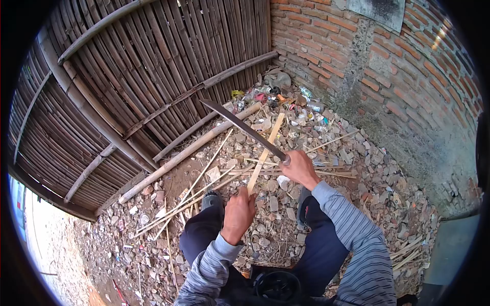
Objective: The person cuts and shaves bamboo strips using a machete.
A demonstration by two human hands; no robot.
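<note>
My right hand (pixel 299 170) is closed round the handle of a machete (pixel 245 127). Its long dark blade points up and to the left, crossing over a pale bamboo strip (pixel 268 147); I cannot tell whether the two touch. Closed on the lower end of that strip is my left hand (pixel 238 213), in front of my left knee. The strip slants away from me, its far end free above the rubble. Below the blade, several thin bamboo slats (pixel 286 172) lie crossed on the stones.
A thick bamboo pole (pixel 189 152) lies along the foot of the bamboo wall (pixel 168 56). Litter (pixel 286 97) is heaped in the corner by the brick wall (pixel 326 43). Broken stones (pixel 263 224) cover the ground, and more slats (pixel 408 252) lie at the right.
</note>
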